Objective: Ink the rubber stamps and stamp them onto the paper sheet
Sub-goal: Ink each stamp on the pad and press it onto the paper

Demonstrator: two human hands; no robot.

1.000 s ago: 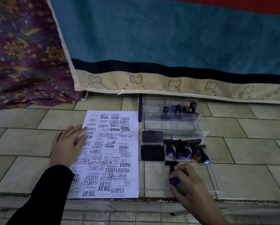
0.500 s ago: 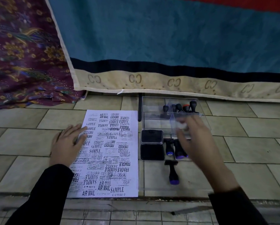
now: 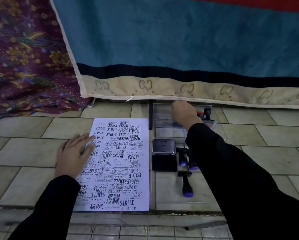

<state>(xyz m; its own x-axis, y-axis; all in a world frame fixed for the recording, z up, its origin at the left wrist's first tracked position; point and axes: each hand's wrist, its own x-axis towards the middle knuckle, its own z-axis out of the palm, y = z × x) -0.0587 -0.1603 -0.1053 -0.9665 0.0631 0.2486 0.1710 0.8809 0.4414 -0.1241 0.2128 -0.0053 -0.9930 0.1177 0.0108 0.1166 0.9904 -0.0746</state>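
Left hand (image 3: 74, 155) lies spread flat on the paper sheet (image 3: 121, 163) left of the ink pad (image 3: 164, 162), while the right hand (image 3: 184, 112), its grasp hidden, reaches into the clear box (image 3: 162, 108) beyond the pad for light, rigid rubber stamps (image 3: 207, 113), probably best pinched by their handles.

Black stamp marks crowd the paper sheet (image 3: 121, 163): SAMPLE, AIR MAIL, FRAGILE, EXPRESS, AMENDED, FAX OUT, several upside down. Paired-C monograms run along the beige border (image 3: 186, 88) of the cloth. The ink pad lid (image 3: 164, 147) carries a brand word, too blurred to read.
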